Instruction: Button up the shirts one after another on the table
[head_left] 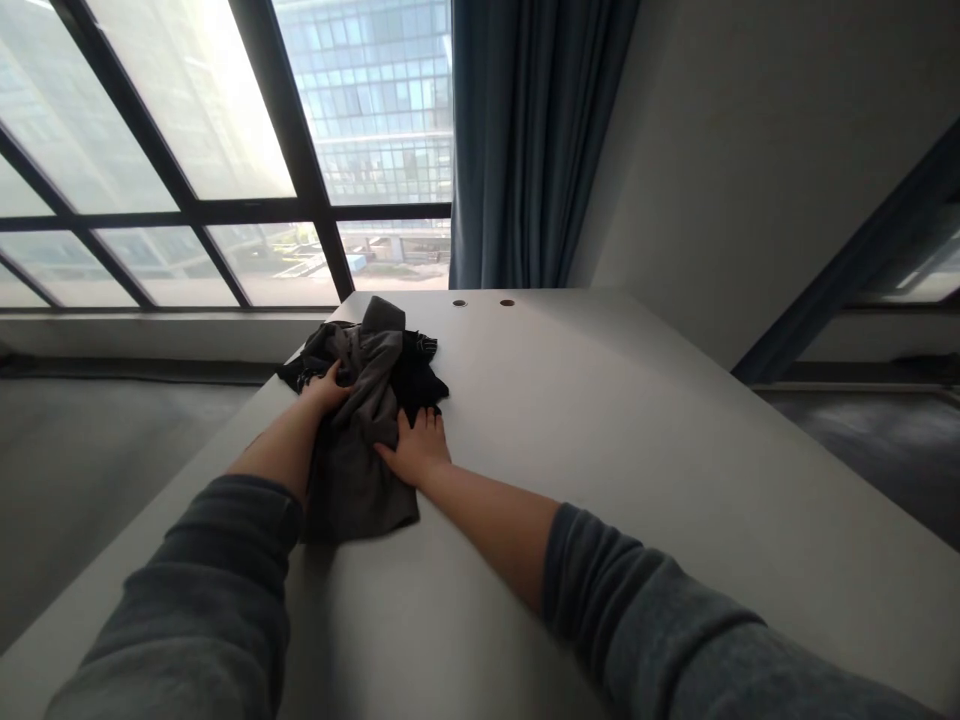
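A crumpled dark grey-brown cloth [360, 485] lies on the white table [570, 430], near its left edge. Black fabric [417, 382] shows beneath and beside it, with a small patterned piece at its right. My left hand [326, 390] rests at the left side of the pile, its fingers apart on the cloth. On the right side of the pile, my right hand [420, 445] lies palm down with fingers spread, touching the grey cloth and the black fabric.
Two round holes [460, 303] [508, 303] are set in the table near its far edge. Beyond stand large windows [375, 212], a blue curtain [525, 140] and a pale wall [720, 180]. Grey floor [97, 440] shows at the left.
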